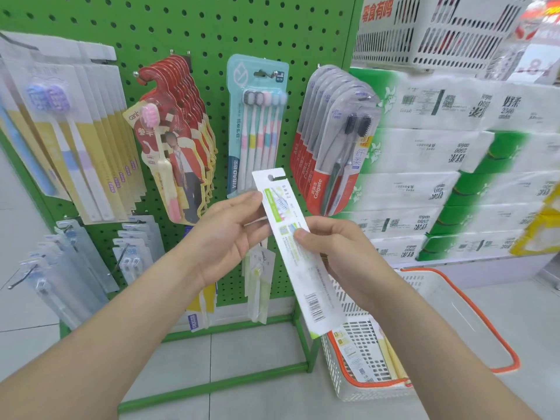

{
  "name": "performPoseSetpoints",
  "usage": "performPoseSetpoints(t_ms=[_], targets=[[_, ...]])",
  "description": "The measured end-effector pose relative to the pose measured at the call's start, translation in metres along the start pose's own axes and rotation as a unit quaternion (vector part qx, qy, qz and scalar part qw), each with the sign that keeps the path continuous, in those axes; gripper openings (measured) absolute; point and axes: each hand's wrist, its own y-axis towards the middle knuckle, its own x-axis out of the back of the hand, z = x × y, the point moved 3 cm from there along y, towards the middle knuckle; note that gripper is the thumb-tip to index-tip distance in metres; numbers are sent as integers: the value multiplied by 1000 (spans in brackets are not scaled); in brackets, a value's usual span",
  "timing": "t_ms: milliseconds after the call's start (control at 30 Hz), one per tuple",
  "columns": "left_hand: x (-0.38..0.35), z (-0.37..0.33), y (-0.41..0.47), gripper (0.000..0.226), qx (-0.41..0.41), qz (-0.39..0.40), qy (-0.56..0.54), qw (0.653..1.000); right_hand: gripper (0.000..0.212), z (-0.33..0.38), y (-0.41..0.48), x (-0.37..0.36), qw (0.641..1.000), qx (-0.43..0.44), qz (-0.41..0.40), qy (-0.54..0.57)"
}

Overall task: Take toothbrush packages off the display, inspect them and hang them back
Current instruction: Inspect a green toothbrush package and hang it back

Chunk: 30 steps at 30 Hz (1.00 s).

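Your left hand (225, 234) pinches the upper edge of the toothbrush package (298, 268), thumb on the printed side and fingers behind. Your right hand (342, 250) grips it lower down, thumb pressed on the card near its middle. The package is off the display, tilted in front of the pegboard (212, 31), with its barcode side facing you and its hang hole (274, 177) at the top.

This looks like the inspection step: one package in two hands, being read. Hanging it back calls for turning the card upright and lining that hole up with a free hook. The pale green pack (257, 286) just below your hands seems the same kind, so its hook is the likely home.

Counting outward: one package held. The top row has four hanging groups: the yellow-and-white packs (75, 140), the red packs (178, 147), a single teal pack (256, 125) and the Colgate packs (330, 140). The fanned stacks overlap too much to count. One white basket (472, 313) with orange handles stands on the floor to your right, under stacked tissue packs (424, 153).
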Motion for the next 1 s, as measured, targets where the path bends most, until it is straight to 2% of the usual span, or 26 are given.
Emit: performPoseSetpoints(t_ms=[233, 433, 533, 600, 700, 867, 1000], targets=[[4, -1, 0, 30, -11, -22, 90, 996, 21, 1, -5, -10, 998, 5, 51, 28], [8, 7, 6, 29, 50, -95, 20, 994, 33, 5, -10, -18, 991, -60, 39, 112], [11, 12, 9, 32, 83, -119, -3, 990, 30, 4, -9, -22, 985, -77, 40, 148], [13, 13, 9, 36, 100, -124, -3, 987, 26, 2, -6, -23, 980, -78, 42, 181], [13, 13, 9, 37, 113, -122, 2, 986, 33, 1, -2, -25, 974, -75, 47, 210], [15, 16, 12, 40, 105, -119, -22, 987, 33, 1, -2, -23, 963, -95, 54, 248], [17, 16, 12, 46, 103, -109, -32, 988, 39, 0, -2, -23, 968, -89, 52, 228]])
